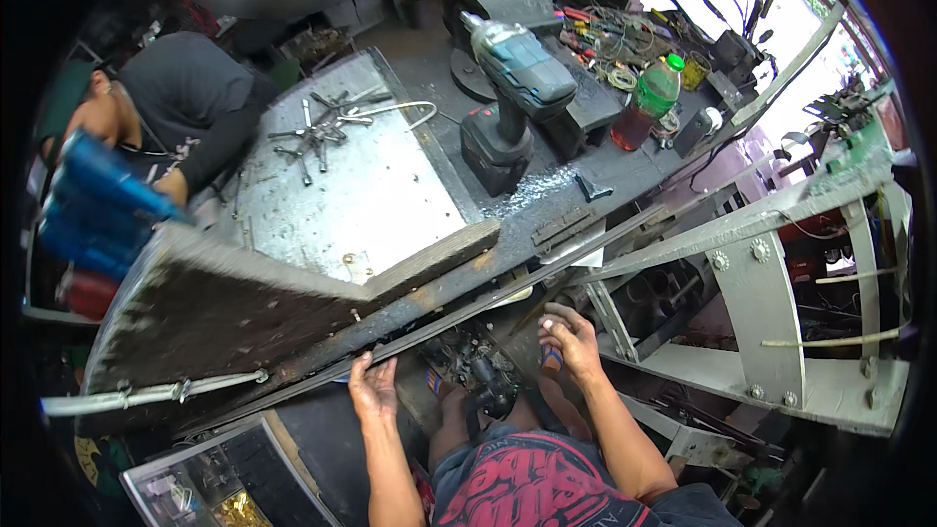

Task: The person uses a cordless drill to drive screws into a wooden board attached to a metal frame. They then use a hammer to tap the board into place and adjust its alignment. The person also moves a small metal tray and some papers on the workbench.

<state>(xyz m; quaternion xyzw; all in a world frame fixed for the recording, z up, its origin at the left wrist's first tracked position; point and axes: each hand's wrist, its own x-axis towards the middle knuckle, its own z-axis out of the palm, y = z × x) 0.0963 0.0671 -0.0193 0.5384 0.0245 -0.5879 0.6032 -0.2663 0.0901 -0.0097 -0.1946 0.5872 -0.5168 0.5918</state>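
Observation:
My left hand (374,388) is palm up with its fingers apart, at the lower edge of a long thin dark strip (429,332) that runs along the bench front. Its fingertips meet the strip's edge; I cannot tell whether they bear its weight. To the right, my right hand (574,340) is raised in front of the bench with its fingers curled in. A small whitish spot shows at those fingers, too small to name. On the bench (420,59) above stands a blue-grey cordless impact wrench (517,88), with a small black T-shaped piece (592,187) nearby.
At the left a person (200,88) leans in beside a blurred blue tool (107,205). Several metal wrenches (317,137) lie on a pale plate (371,205). A green-capped bottle (649,102) holds red liquid. A pale metal frame (752,322) fills the right side.

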